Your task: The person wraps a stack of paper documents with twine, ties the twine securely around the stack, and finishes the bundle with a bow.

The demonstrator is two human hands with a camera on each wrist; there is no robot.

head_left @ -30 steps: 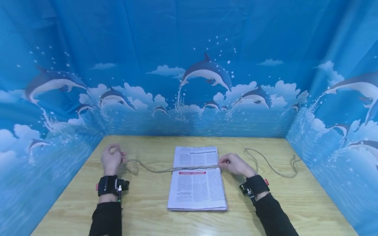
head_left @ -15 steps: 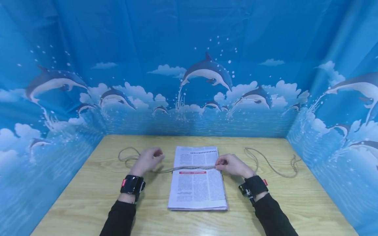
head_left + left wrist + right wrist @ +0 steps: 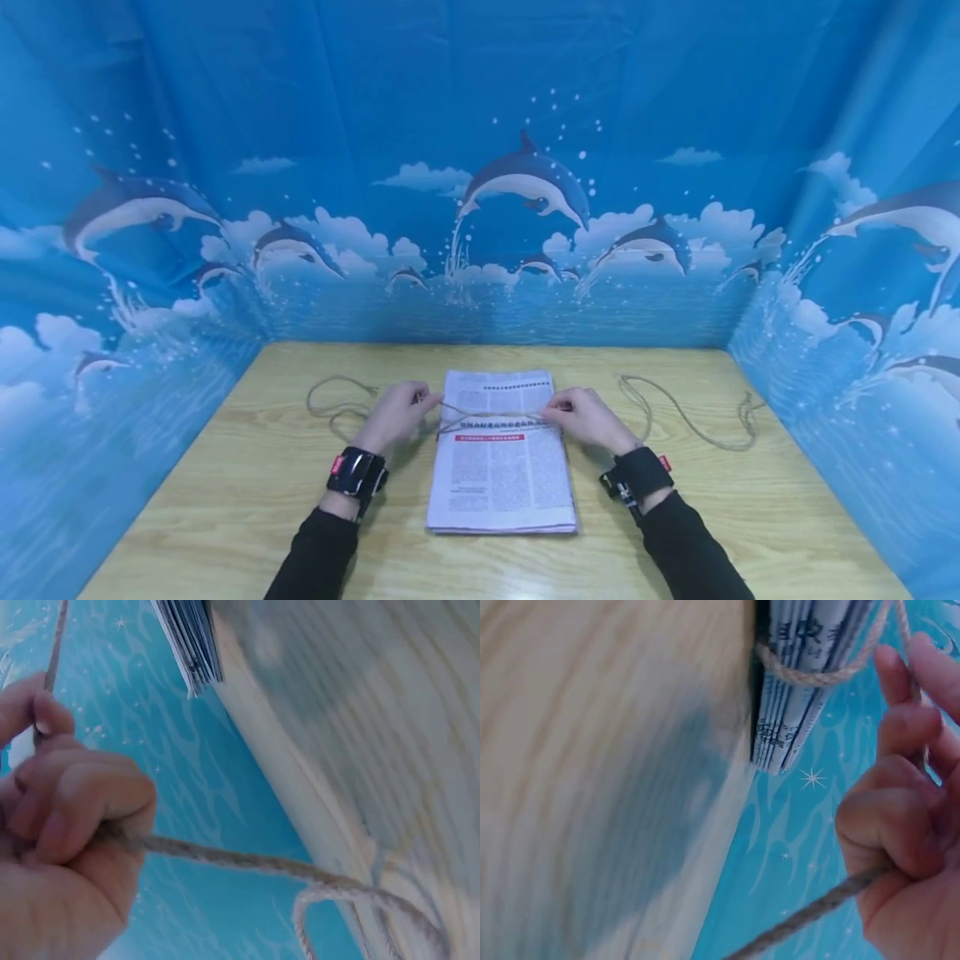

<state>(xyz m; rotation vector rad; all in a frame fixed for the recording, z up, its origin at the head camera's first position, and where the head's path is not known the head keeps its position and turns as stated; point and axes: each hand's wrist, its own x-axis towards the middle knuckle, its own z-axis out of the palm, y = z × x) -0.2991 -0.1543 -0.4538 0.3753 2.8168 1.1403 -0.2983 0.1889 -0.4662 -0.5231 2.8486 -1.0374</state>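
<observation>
A stack of folded newspapers (image 3: pixel 502 492) lies on the wooden table, with a thin twine (image 3: pixel 495 414) running across its upper half. At the stack's left edge my left hand (image 3: pixel 393 412) pinches the twine; in the left wrist view its curled fingers (image 3: pixel 105 791) grip the strand, and a tail trails down from the fist. My right hand (image 3: pixel 588 417) pinches the twine over the right edge. In the right wrist view the twine (image 3: pixel 810 677) wraps round the side of the newspapers (image 3: pixel 787 712), and the right fingers (image 3: pixel 892 817) curl round another length.
Loose twine (image 3: pixel 330 408) lies coiled on the table left of the stack, and another loose length (image 3: pixel 697 429) curves to the right. Blue dolphin-printed curtains (image 3: pixel 480 250) stand along the back and both sides of the wooden table (image 3: pixel 375 550).
My left hand has moved right from the far left to the stack's left edge and now holds the twine there. The strands over the newspapers have spread apart. My right hand has barely shifted.
</observation>
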